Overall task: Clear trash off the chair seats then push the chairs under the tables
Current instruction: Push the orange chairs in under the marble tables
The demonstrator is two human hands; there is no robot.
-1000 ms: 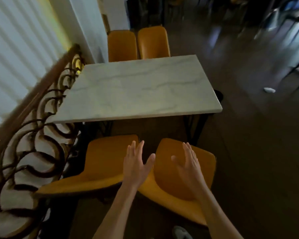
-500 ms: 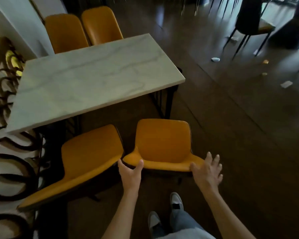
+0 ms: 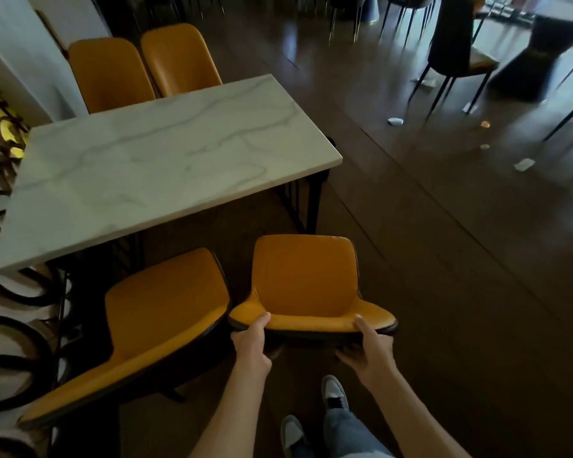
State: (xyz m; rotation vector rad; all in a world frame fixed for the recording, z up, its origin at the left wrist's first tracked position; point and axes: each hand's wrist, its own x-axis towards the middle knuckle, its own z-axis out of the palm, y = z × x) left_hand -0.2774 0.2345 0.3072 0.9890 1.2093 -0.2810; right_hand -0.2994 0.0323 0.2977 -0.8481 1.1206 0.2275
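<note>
A mustard-yellow chair point(image 3: 303, 279) stands near the right corner of the white marble table point(image 3: 153, 166), its seat bare. My left hand point(image 3: 250, 342) grips the left end of its backrest top, thumb over the edge. My right hand point(image 3: 368, 352) grips the right end the same way, fingers curled behind the back. A second yellow chair point(image 3: 159, 322) stands to its left, angled, pulled out from the table, with nothing on its seat.
Two more yellow chairs point(image 3: 139, 66) are tucked in at the table's far side. A dark scrolled railing point(image 3: 0, 292) runs along the left. Paper scraps point(image 3: 395, 121) lie on the dark floor at right, near black chairs point(image 3: 457, 51). My shoes point(image 3: 334, 391) are just behind the chair.
Both hands went from open near the backrest to gripping its top edge. The view has turned right, showing more floor.
</note>
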